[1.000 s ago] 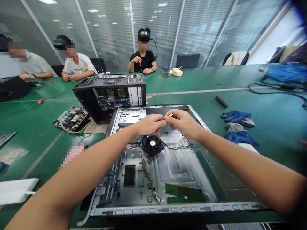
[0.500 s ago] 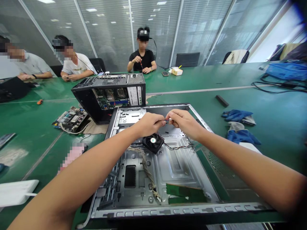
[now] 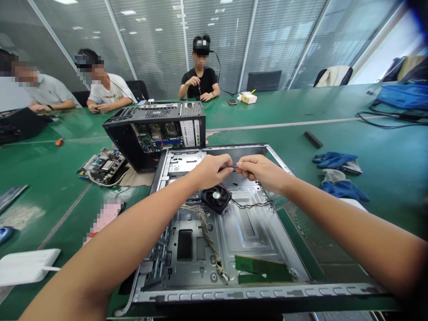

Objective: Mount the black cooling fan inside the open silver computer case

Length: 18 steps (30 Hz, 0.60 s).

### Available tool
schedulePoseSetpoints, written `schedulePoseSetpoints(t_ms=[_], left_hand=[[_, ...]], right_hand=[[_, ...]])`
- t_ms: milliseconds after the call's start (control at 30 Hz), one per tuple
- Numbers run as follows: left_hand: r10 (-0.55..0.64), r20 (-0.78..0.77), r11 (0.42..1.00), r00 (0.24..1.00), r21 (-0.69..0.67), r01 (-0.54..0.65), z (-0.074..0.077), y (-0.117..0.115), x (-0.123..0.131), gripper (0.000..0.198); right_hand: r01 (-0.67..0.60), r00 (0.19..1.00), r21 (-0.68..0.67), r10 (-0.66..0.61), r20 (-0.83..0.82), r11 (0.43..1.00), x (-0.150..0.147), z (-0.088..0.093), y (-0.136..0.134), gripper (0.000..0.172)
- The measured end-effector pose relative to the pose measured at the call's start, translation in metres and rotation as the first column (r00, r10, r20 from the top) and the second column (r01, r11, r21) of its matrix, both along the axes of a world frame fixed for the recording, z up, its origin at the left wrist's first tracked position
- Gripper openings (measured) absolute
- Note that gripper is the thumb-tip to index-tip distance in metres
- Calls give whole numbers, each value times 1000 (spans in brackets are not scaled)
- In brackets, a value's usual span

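Observation:
My left hand (image 3: 214, 171) and my right hand (image 3: 262, 171) meet above an open computer case (image 3: 270, 236) lying flat. Both pinch a thin dark wire (image 3: 234, 167), a short length of which shows between the fingertips; its ends are hidden. Just below my left hand, a black cooling fan (image 3: 217, 199) rests tilted in the case, its twisted cable (image 3: 250, 205) running right. A bundle of braided beige cables (image 3: 207, 236) lies along the case floor. Two green memory sticks (image 3: 261, 267) sit near the front edge.
A second computer case (image 3: 150, 113) stands upright behind, beside a loose motherboard (image 3: 104, 167). Blue gloves (image 3: 346, 189) and a dark bar (image 3: 313, 139) lie at right. A white adapter (image 3: 28, 265) is at left. Several people (image 3: 200, 82) sit across the green table (image 3: 254, 119).
The whole view has shifted slightly. My hands stay together over the case; the white bit by my right fingertips no longer shows, and the wire between them appears straighter.

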<state>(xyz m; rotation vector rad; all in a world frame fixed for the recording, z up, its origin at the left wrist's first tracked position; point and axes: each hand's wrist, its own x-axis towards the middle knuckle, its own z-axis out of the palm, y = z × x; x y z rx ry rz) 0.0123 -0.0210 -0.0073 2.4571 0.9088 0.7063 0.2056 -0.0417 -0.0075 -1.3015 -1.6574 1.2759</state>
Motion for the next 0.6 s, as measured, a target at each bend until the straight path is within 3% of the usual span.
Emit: schedulePoseSetpoints(t_ms=[100,300,433,600], left_hand=[[-6,56,998,998,-64,10,1,-1,0,3],[12,109,989,994,-148,5,3,1,1,9],[43,92,976,995,-215,-22,4,3,1,9],[49,67,973,997,-227,-32,5,6,0,10]], right_hand=[[14,999,-47,-17,-51,999,0,0,0,18],[-24,999,-14,23,-47,1000,2,-1,-1,20],[-47,997,56,43,66,997,4,-2,0,22],[-103,964,240,38,262,965,4,1,2,25]])
